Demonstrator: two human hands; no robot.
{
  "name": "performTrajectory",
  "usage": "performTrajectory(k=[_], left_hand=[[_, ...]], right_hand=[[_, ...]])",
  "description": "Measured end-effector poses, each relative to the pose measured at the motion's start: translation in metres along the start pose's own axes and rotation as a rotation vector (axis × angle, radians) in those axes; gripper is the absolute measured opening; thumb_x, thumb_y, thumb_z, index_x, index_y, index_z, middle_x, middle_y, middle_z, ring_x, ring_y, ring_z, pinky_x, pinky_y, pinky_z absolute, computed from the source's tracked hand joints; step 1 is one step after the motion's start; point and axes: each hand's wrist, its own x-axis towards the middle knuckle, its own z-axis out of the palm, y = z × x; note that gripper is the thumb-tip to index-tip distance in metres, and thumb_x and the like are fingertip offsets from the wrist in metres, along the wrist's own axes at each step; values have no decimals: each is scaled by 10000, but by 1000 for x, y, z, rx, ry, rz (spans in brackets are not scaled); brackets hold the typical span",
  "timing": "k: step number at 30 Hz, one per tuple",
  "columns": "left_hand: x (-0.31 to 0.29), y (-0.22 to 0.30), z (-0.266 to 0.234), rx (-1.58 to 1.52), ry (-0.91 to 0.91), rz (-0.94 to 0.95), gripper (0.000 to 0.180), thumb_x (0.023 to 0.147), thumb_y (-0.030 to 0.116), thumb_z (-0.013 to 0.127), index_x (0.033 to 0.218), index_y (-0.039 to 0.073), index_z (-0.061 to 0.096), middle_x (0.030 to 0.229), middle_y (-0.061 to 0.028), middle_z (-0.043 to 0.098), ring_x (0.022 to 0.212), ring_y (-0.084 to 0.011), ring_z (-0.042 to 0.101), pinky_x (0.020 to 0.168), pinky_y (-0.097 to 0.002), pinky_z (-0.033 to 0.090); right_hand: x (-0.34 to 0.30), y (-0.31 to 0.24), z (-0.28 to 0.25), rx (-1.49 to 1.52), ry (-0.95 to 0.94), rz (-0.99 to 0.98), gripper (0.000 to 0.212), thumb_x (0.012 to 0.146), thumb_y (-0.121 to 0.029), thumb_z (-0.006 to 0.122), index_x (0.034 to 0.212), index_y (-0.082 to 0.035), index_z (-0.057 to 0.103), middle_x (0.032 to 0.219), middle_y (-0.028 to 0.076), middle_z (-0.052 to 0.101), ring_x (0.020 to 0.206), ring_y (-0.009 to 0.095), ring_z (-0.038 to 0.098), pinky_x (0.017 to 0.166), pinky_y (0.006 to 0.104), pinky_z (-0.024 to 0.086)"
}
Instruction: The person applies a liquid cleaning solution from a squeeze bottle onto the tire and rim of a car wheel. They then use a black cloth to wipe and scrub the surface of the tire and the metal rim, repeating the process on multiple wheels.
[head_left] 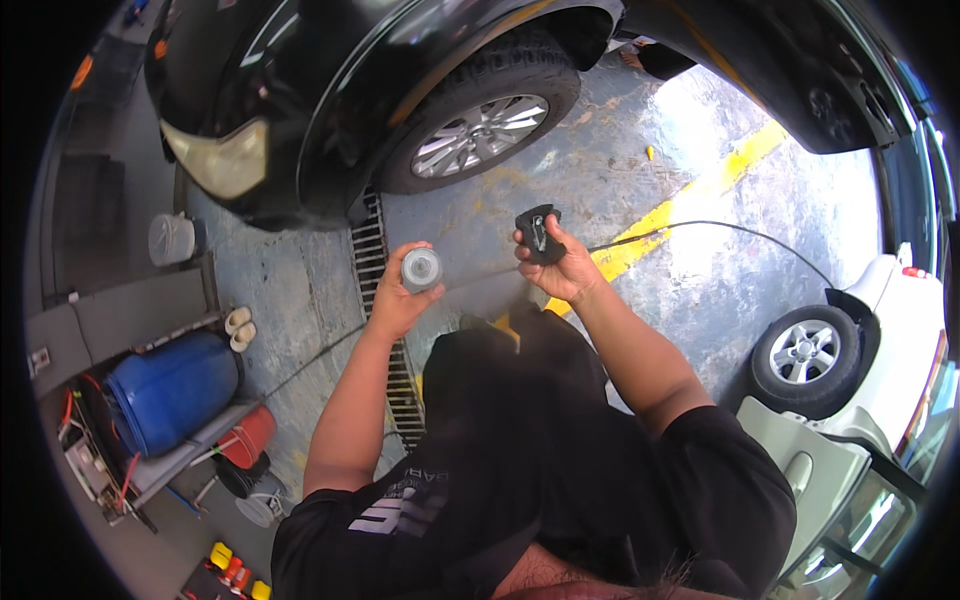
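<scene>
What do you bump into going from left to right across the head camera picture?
Big blue plastic barrel → left hand holding a small grey round can → right hand holding a black plastic gadget → white car's grey-spoked wheel.

Grey round canister (421,269) upright; black clip-like part (538,234) beside, apart.

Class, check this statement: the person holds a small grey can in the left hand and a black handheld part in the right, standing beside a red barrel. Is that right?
Not quite. The head view shows the barrel is blue, not red. The left hand does hold the grey can, and the right hand the black part.
</scene>
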Motion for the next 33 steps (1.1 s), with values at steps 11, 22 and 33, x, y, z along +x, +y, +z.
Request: performTrajectory(k=[11,22,33], left_hand=[[235,-110,-17,35,-14,310,940,811,229,859,1572,42,340,1382,-119,585,1251,-259,616,1098,-438,476],[359,-194,-129,-50,13,789,1060,822,518,735,1578,-58,267,1320,-244,549,1229,-311,539,1088,-409,410],[348,-186,-199,-198,-90,830,1307,629,754,823,1424,-177,367,1312,-226,405,1238,-296,388,1092,-373,325]], right_hand=[[155,-82,-211,147,73,-419,411,1058,-368,480,1360,-114,593,1322,92,669,1185,289,641,920,460,553],[357,-203,-422,-1400,1158,-1641,399,960,-203,702,1340,-140,597,1277,195,561,1136,373,589,933,478,519],[455,-240,-471,-1665,1244,-1808,269,839,-106,666,1104,-144,690,1214,175,586,1132,401,587,947,495,515]])
